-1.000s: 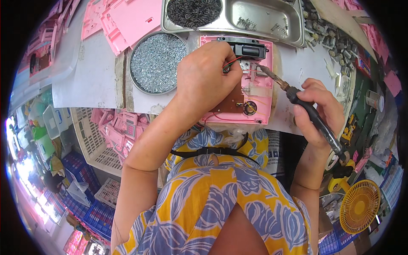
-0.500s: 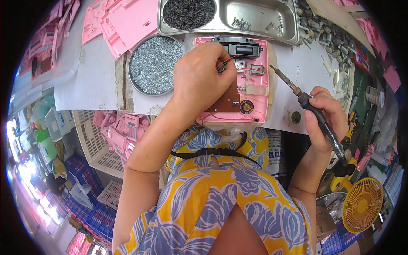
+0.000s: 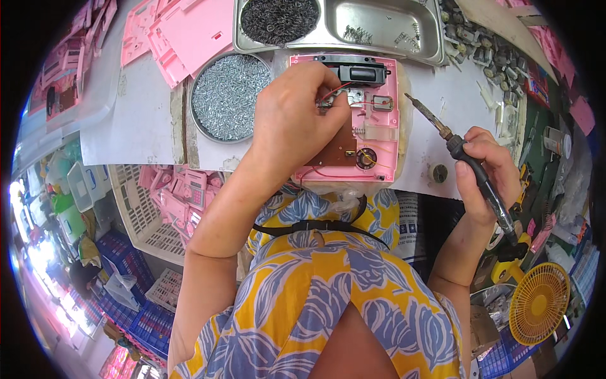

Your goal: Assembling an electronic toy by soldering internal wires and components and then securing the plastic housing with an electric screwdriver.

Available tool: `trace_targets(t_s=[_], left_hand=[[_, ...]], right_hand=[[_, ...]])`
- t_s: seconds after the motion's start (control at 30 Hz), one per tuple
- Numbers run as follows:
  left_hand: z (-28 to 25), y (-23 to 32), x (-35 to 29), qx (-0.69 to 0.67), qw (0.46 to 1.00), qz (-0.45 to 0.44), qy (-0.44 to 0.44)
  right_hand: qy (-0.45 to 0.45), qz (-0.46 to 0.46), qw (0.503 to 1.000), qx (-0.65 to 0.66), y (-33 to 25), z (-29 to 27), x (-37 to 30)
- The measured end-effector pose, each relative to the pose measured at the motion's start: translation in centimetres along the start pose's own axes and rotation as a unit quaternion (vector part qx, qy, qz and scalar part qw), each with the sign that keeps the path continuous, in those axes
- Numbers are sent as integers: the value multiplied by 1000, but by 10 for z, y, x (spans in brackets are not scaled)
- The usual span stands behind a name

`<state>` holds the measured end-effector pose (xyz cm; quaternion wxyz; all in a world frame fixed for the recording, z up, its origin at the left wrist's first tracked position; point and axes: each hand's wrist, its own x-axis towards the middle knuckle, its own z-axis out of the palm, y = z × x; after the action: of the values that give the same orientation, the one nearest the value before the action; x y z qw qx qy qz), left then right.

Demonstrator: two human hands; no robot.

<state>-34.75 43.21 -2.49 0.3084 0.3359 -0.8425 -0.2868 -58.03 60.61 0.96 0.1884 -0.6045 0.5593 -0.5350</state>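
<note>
A pink plastic case [image 3: 389, 142] lies open in front of me, holding a brown circuit board [image 3: 336, 151], a black module [image 3: 363, 74] at its far edge, a small metal motor [image 3: 382, 103] and a round part [image 3: 365, 158]. Over the case's left half, my left hand [image 3: 293, 117] pinches a thin red wire [image 3: 334, 92] with thumb and fingers. Its fingertips and the wire's end are partly hidden. To the right of the case, my right hand [image 3: 491, 167] is closed around the handle of a soldering iron [image 3: 456, 145]. The iron's tip points up and left, just off the case's edge.
A round dish of silver screws [image 3: 228, 95] stands left of the case. Behind is a steel tray [image 3: 435, 57] with black springs [image 3: 281, 19]. Small metal parts [image 3: 483, 57] pile up far right. Lower left, a basket [image 3: 142, 221] holds pink pieces; a yellow fan [image 3: 538, 305] stands lower right.
My right hand and the soldering iron have shifted slightly right. My left hand has shifted slightly at the wires; the green one seen beside the red is now mostly hidden.
</note>
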Motion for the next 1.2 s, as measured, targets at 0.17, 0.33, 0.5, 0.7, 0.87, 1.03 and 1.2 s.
trace_targets(t_s=[0.17,0.33,0.5,0.7,0.87,1.03,1.2], left_hand=[[-27,33,-18,-83,979,57,-177],[-4,41,-17,5,958,138,-252],[7,29,-12,13,959,154,-239],[10,63,0,160,889,194,-384],[14,48,0,85,913,206,-340],[-20,23,7,-193,898,-94,-384],[-7,15,-5,-26,902,312,-296]], right_hand=[[14,-9,1000,-2,0,-8,-4],[13,-19,1000,-10,-5,-9,-2],[21,-9,1000,-16,-4,-22,-16],[19,-7,1000,-23,-9,-20,-14],[34,-6,999,-27,-11,-25,-19],[60,23,998,-17,-9,-26,-30],[28,27,999,-11,-9,-23,-26]])
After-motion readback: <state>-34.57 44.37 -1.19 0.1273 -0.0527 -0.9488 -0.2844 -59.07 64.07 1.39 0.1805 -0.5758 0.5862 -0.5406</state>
